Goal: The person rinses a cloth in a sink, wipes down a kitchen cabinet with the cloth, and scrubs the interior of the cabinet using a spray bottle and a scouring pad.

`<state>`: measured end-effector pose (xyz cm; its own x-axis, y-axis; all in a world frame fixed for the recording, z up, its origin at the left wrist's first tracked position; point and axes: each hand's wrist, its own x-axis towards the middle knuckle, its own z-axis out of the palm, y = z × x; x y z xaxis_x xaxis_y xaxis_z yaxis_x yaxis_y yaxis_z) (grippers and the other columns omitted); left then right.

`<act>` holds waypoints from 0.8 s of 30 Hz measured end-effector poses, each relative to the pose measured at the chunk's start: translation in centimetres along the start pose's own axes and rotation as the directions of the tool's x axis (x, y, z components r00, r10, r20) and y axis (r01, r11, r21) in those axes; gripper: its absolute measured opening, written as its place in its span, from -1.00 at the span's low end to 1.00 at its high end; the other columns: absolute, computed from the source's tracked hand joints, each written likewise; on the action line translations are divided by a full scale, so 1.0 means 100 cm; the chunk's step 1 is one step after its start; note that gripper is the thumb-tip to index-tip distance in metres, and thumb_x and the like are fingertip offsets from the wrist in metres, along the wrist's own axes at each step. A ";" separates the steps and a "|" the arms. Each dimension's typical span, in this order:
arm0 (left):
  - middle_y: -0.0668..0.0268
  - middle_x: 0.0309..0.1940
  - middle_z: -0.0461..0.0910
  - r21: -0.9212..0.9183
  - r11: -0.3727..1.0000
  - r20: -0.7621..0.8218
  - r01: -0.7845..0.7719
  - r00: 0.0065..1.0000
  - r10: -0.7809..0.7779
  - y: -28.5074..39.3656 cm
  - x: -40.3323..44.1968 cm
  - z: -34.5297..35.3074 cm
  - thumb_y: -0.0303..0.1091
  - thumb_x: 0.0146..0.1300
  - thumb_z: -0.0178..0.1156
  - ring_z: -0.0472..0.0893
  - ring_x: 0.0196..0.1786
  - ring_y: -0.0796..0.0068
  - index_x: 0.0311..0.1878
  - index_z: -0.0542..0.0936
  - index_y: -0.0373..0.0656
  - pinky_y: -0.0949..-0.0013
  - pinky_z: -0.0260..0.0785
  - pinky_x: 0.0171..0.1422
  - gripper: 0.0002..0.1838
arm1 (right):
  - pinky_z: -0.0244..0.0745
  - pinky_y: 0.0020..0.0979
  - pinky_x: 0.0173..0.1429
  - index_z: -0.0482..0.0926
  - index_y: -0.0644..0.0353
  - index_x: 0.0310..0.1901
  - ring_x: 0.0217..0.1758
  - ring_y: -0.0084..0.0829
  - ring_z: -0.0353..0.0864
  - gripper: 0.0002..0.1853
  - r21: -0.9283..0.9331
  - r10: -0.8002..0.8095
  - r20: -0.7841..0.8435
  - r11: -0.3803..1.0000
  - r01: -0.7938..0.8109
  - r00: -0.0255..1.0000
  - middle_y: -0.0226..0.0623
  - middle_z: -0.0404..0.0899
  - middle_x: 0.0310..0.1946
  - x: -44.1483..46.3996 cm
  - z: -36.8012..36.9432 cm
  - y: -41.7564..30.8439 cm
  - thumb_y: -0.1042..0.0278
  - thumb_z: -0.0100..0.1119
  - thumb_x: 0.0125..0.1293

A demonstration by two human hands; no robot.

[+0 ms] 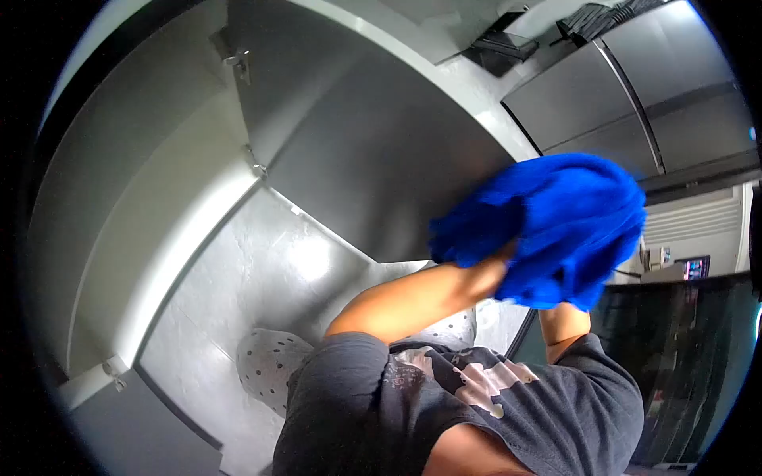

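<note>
A bunched, fluffy blue towel (pixel 575 214) hangs in the air in front of me, slightly blurred. My left hand (pixel 502 263) reaches into its lower left folds, which cover the fingers. From below, my right forearm (pixel 563 324) runs up under the towel, and the right hand itself is hidden behind the cloth. The towel is held up between the two arms. Just left of it stands a dark grey cabinet door (pixel 341 135), swung out on its hinges. I cannot tell whether the towel touches the door.
Left of the door is a cabinet interior (pixel 151 190) with a pale base. Grey tiled floor (pixel 262 238) lies below. More grey cabinet fronts (pixel 571 95) and a pale counter are at upper right. A dark glossy panel (pixel 683 357) stands at my right, with a lit screen (pixel 696 268) beyond it.
</note>
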<state>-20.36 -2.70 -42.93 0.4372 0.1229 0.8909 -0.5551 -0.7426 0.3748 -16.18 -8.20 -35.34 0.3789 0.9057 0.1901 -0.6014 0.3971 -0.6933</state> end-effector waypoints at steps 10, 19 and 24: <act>0.20 -0.02 0.45 0.096 0.995 0.128 0.038 0.990 -0.050 -0.034 -0.025 -0.045 0.01 -0.02 0.13 0.34 0.12 0.14 -0.14 0.54 0.11 0.02 0.14 0.20 -0.63 | -0.05 -0.23 0.39 -0.10 0.32 0.35 0.34 -0.22 0.13 0.10 -0.410 -0.006 -0.204 0.908 -0.080 0.979 -0.02 0.11 0.29 -0.003 0.007 0.014 -0.56 -0.28 0.06; 0.18 -0.05 0.47 0.114 0.946 0.220 -0.302 0.937 0.273 0.007 0.037 -0.021 0.03 -0.01 0.12 0.38 0.08 0.16 -0.14 0.53 0.09 0.09 0.18 0.19 -0.62 | 0.11 -0.25 0.33 0.01 0.23 0.34 0.22 -0.24 0.30 0.02 -0.039 -0.042 -0.091 0.999 0.038 0.995 -0.10 0.31 0.17 -0.021 -0.031 -0.008 -0.49 -0.13 0.07; 0.17 -0.06 0.48 0.285 0.896 0.378 -0.340 0.899 0.221 -0.039 0.054 -0.088 0.04 0.00 0.12 0.40 0.06 0.18 -0.15 0.53 0.07 0.13 0.20 0.19 -0.62 | 0.05 -0.24 0.36 0.01 0.26 0.34 0.30 -0.23 0.21 0.05 -0.221 -0.070 -0.139 0.975 0.038 0.988 -0.11 0.18 0.27 -0.037 -0.033 -0.007 -0.57 -0.28 0.06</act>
<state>-22.05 6.68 -37.33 0.5377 -0.3021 0.7871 -0.4444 -0.8950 -0.0400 -14.83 -12.30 -37.89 0.5140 0.8464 0.1393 -0.4168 0.3884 -0.8218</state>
